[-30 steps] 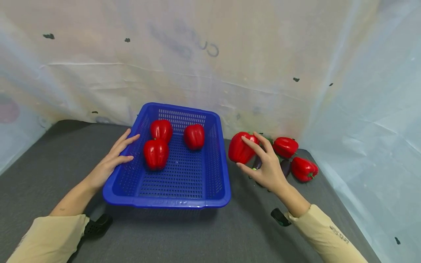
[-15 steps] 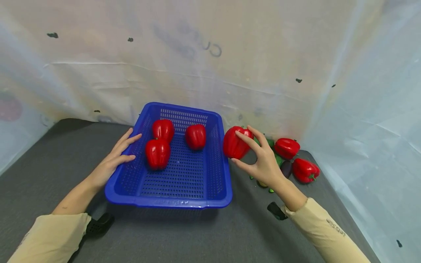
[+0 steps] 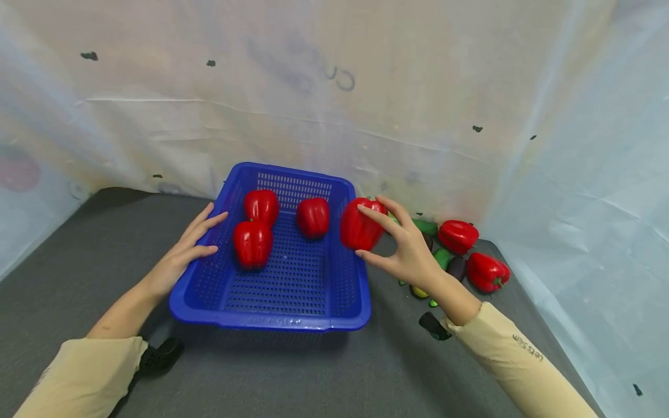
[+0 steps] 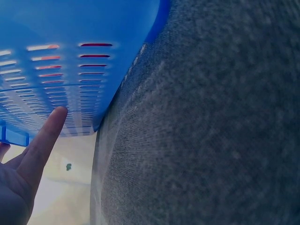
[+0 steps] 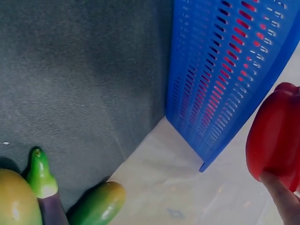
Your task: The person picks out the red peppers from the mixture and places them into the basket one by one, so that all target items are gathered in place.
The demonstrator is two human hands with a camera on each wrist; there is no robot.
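- Reaching in from left of the blue basket, a cream left sleeve (image 3: 81,374) with a dark device (image 3: 163,355) beside its cuff
- Left hand (image 3: 177,258) at the basket's left side, fingers spread, the tips resting over the left rim; in the left wrist view one finger shows before the slotted outer wall, and whether it touches there I cannot tell
- Blue basket (image 3: 272,321) itself, standing on a grey table (image 3: 245,383), a pale sheet (image 3: 292,87) hanging behind it
- Inside the basket, toward its left wall, a front pepper (image 3: 253,244) and a back pepper (image 3: 261,205), both red, the front one partly overlapping the other in view
- Also inside, nearer the basket's right wall, a lone pepper (image 3: 313,218), red too, apart from that pair
- Held pepper (image 3: 360,226), red, raised at the basket's right rim and overlapping it in the head view; the right wrist view shows a gap between pepper and rim
- Right hand (image 3: 410,252) just right of the basket, pinching the held pepper between thumb and fingers
- Right of the basket, on the table, mixed vegetables (image 3: 441,257), green, yellow and dark, partly hidden by the right hand; the right wrist view shows a purple eggplant (image 5: 50,211) among them
- Farthest right of the basket, two red peppers (image 3: 487,271) beside those vegetables, with the cream right sleeve (image 3: 528,363) nearer the front
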